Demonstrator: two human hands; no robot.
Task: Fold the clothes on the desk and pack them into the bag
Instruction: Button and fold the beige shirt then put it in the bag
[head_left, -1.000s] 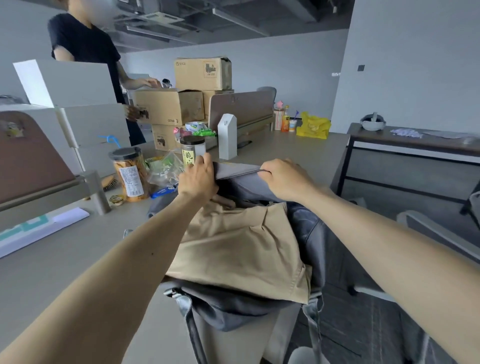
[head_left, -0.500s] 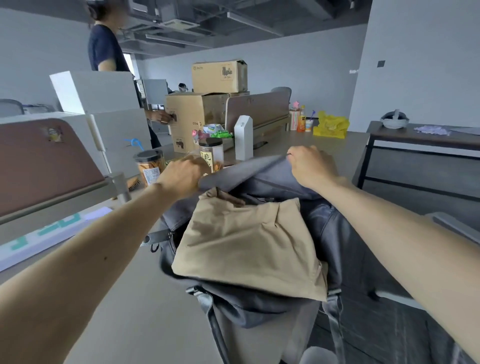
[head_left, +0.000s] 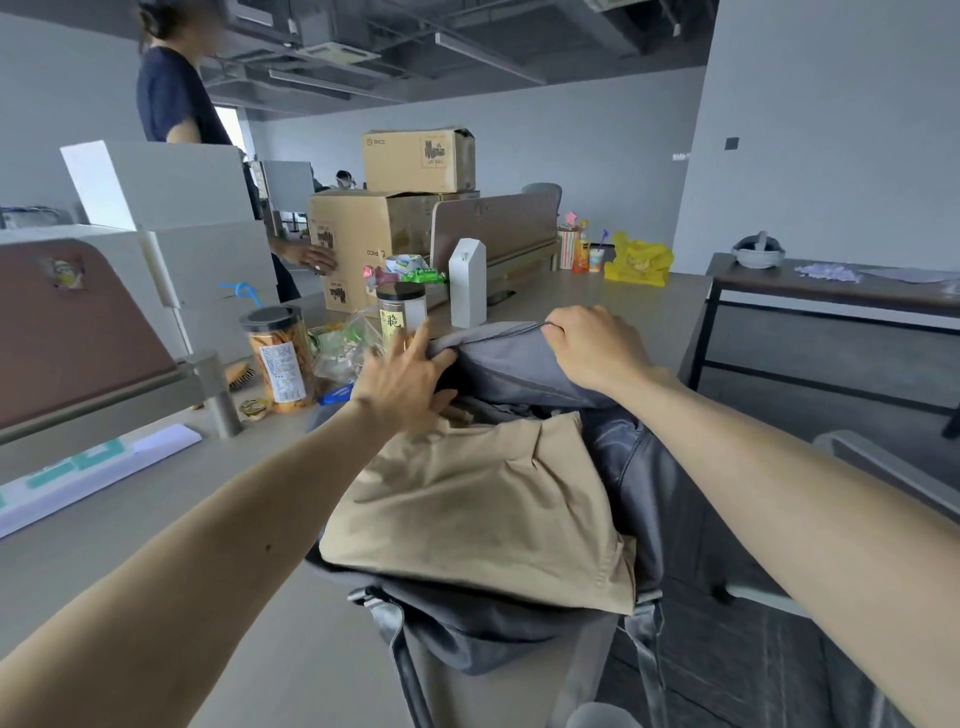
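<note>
I'm clamping my right grip (head_left: 592, 348) on the bag (head_left: 509, 364) flap, with my left grip (head_left: 405, 379) spread open. The tan garment (head_left: 483, 509) is lying across the bag's mouth at the bench (head_left: 291, 665) edge; tugging could spill it.

I've let go with my left hand (head_left: 405, 379) (fingers now splayed) of the grey fabric backpack flap (head_left: 509, 364) beside my right hand (head_left: 597, 348).
</note>
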